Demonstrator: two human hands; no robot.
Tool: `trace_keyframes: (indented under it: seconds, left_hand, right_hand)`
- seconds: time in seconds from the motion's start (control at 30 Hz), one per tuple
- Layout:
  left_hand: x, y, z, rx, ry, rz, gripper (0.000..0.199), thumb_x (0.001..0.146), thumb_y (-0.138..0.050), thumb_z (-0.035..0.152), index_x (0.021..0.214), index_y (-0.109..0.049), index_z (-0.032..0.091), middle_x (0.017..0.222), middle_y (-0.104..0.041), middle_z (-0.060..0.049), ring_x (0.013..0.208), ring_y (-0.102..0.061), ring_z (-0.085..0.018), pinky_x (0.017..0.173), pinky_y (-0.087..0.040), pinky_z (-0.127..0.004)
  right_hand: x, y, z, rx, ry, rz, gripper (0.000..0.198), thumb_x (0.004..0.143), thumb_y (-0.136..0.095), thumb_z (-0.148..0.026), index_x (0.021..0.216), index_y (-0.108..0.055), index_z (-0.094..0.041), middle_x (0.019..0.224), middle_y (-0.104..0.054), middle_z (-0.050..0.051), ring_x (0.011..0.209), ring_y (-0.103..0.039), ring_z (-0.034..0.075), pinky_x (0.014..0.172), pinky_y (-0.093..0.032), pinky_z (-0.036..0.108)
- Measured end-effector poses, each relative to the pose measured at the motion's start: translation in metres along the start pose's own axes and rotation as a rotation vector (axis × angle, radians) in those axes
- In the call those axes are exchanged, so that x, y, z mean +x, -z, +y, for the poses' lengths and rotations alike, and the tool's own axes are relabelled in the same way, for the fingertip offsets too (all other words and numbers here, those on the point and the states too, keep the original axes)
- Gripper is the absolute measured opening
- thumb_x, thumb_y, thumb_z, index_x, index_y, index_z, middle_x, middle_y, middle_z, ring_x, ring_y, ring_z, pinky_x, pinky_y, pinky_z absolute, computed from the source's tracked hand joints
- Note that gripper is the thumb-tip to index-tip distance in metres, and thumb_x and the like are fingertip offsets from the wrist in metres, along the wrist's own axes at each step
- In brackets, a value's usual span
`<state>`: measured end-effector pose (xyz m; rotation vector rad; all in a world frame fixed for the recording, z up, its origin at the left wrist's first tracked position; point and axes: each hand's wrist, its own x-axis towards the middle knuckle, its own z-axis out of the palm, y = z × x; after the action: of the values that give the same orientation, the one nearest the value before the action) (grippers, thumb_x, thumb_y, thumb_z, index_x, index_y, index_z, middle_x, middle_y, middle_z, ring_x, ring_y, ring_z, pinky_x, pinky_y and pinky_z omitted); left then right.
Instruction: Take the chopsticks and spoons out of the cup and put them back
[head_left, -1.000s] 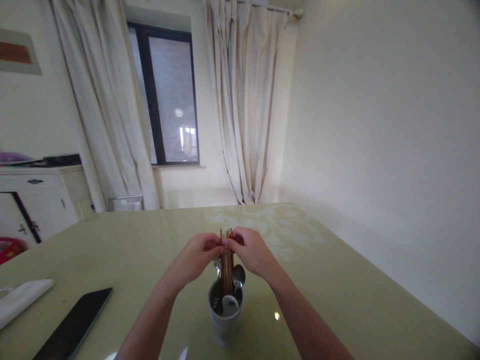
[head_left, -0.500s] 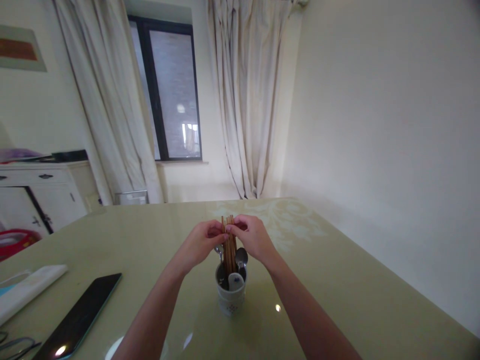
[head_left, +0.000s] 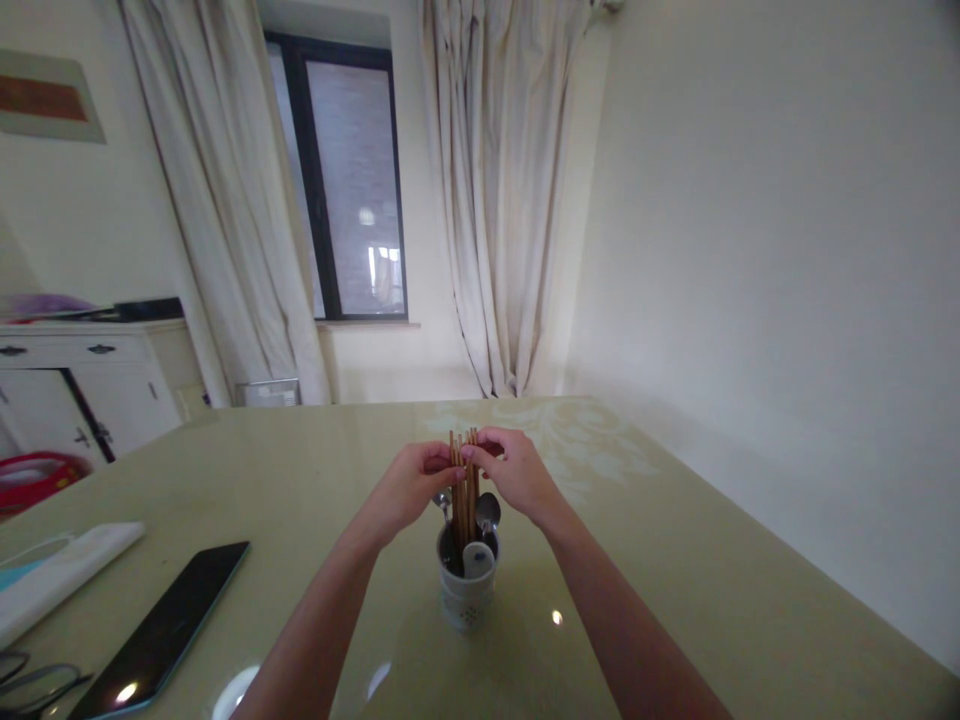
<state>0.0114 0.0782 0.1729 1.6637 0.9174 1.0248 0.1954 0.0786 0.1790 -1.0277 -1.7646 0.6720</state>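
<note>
here, dotted marks decorate the cup whose chopsticks both hands pinch.

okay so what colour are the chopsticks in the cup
The chopsticks are brown, clearest in the head view.

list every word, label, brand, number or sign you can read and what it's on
No text can be read.
Cup: dark marks on its side, too small to make out.
White piece inside it: a bluish mark, too small to make out.
Dark flat device: no lettering visible.
</note>
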Motion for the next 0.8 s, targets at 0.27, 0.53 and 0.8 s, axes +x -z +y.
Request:
trace_keyframes:
  seconds: [0.27, 0.53, 0.8]
  left_hand:
    - [0.001, -0.003, -0.004, -0.013, 0.024, -0.024, 0.035, 0.072, -0.083, 0.043, 0.092, -0.077, 0.015, 0.082, -0.08, -0.006, 0.077, -0.071, -0.021, 0.071, -0.05, -0.029]
    - [0.002, -0.005, -0.008, -0.023, 0.025, -0.063, 0.033, 0.072, -0.082, 0.041, 0.092, -0.08, 0.014, 0.081, -0.078, -0.004, 0.075, -0.067, -0.019, 0.07, -0.047, -0.029]
    - [0.001, -0.01, -0.003, -0.024, 0.025, -0.079, 0.03, 0.073, -0.082, 0.04, 0.09, -0.082, 0.015, 0.083, -0.079, -0.004, 0.078, -0.068, -0.02, 0.076, -0.05, -0.03]
  right_hand:
    - [0.001, 0.004, 0.0, 0.007, -0.011, 0.002, 0.013, 0.085, -0.073, -0.023, 0.072, -0.074, -0.018, 0.066, -0.069, -0.002, 0.064, -0.06, 0.015, 0.062, -0.045, 0.025]
    - [0.003, 0.004, 0.006, 0.142, -0.034, -0.037, 0.012, 0.082, -0.073, -0.027, 0.083, -0.079, -0.017, 0.072, -0.072, 0.0, 0.065, -0.061, 0.016, 0.062, -0.046, 0.026]
    - [0.001, 0.001, -0.005, 0.167, 0.009, -0.013, 0.017, 0.083, -0.073, -0.029, 0.073, -0.078, -0.017, 0.067, -0.069, -0.001, 0.067, -0.061, 0.016, 0.065, -0.046, 0.027]
